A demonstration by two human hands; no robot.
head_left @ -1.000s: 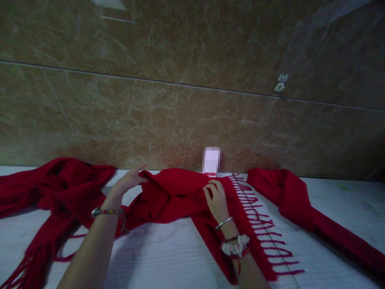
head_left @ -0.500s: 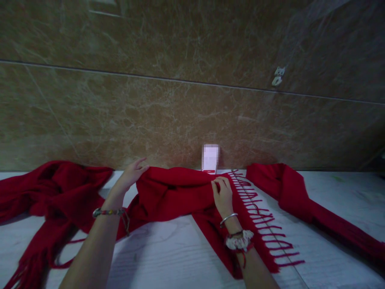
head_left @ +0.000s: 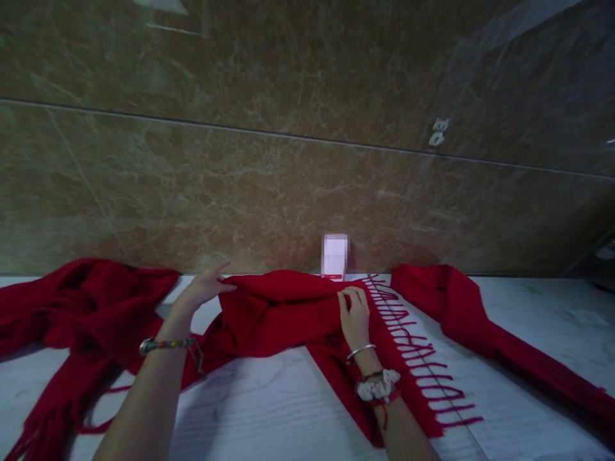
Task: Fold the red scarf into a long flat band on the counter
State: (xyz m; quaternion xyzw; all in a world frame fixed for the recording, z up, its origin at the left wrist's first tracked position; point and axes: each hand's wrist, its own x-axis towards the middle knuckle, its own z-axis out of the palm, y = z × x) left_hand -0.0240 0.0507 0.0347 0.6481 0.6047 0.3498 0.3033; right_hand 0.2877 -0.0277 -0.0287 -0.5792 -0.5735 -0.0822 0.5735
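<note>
A red fringed scarf (head_left: 278, 314) lies partly bunched and folded across the white wood-grain surface. My left hand (head_left: 204, 288) is at its left end, fingers stretched out and apart, one finger raised and another lying over the scarf's upper edge. Farther right, my right hand (head_left: 354, 317) rests on the scarf close to its fringe (head_left: 413, 349), with curled fingers closed on the cloth. Part of the cloth runs down beneath my right wrist.
Another red scarf (head_left: 91, 314) lies crumpled at left, its fringe toward me. On the right is a further folded red scarf (head_left: 464, 307). A small white card-like object (head_left: 335, 256) leans on the brown marbled wall (head_left: 269, 186). A cat-shaped hook (head_left: 439, 132) is fixed higher up.
My left hand has shifted slightly left and down, and one finger now lies over the scarf's edge. My right hand stays on the cloth. The view has tilted slightly.
</note>
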